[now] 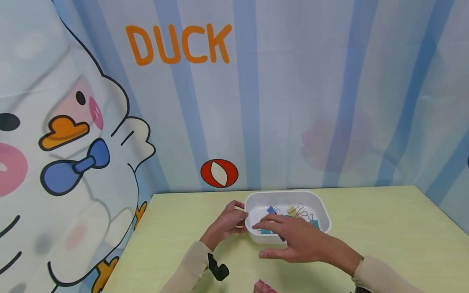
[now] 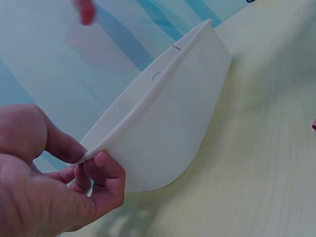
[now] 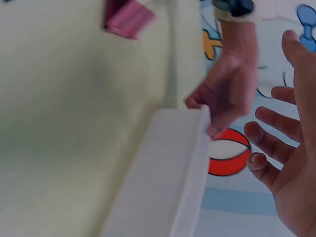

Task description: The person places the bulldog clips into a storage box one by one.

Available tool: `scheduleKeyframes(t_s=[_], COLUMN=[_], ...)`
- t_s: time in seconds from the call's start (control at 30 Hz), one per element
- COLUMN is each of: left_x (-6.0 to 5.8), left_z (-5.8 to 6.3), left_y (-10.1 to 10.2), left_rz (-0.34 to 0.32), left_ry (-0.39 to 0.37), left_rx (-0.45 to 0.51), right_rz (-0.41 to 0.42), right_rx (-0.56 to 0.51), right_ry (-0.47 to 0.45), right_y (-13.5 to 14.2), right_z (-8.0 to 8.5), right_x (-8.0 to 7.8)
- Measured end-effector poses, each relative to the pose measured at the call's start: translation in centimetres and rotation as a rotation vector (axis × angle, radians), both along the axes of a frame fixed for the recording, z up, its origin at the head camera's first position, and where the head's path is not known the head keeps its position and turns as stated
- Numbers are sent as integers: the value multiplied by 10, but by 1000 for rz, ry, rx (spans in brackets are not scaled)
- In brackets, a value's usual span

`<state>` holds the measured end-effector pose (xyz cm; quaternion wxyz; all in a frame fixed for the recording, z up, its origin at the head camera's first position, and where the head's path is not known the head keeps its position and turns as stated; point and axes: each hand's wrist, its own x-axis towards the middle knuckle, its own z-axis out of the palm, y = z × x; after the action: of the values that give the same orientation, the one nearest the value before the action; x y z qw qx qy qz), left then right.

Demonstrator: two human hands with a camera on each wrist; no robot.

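A white plastic bin [image 1: 271, 239] stands on the table with several binder clips [image 1: 293, 211] inside, blue, yellow and teal. At the bin's left end my left hand [image 1: 229, 221] grips the rim, thumb on one side and curled fingers on the other, as the left wrist view shows at the bin's rim [image 2: 148, 98]. My right hand [image 1: 298, 238] hovers over the bin's near side with fingers spread and thumb apart. In the right wrist view this right hand [image 3: 294, 133] holds nothing. Part of the clips is hidden beneath it.
A pink object [image 1: 264, 287], blurred in the right wrist view, lies on the pale yellow table [image 1: 384, 228] near its front, below the bin. Behind the table hangs a striped blue cloth [image 1: 275, 101] with a duck print.
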<state>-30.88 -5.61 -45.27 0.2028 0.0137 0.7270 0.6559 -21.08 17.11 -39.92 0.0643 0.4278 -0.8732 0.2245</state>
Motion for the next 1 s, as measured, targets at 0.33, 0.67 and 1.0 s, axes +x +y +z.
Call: scheduleKeyframes(t_s=[0.33, 0.67, 1.0], left_x=[0, 1, 0], left_z=[-3, 1, 1], left_y=[3, 4, 2], left_rz=[4, 17, 21], left_ry=[-18, -19, -21], left_rx=[-13, -22, -18], right_rz=[27, 154, 101], right_rx=[321, 333, 239], right_ry=[-172, -76, -229], right_y=[4, -4, -6], right_z=[-41, -68, -73], right_x=[24, 26, 25])
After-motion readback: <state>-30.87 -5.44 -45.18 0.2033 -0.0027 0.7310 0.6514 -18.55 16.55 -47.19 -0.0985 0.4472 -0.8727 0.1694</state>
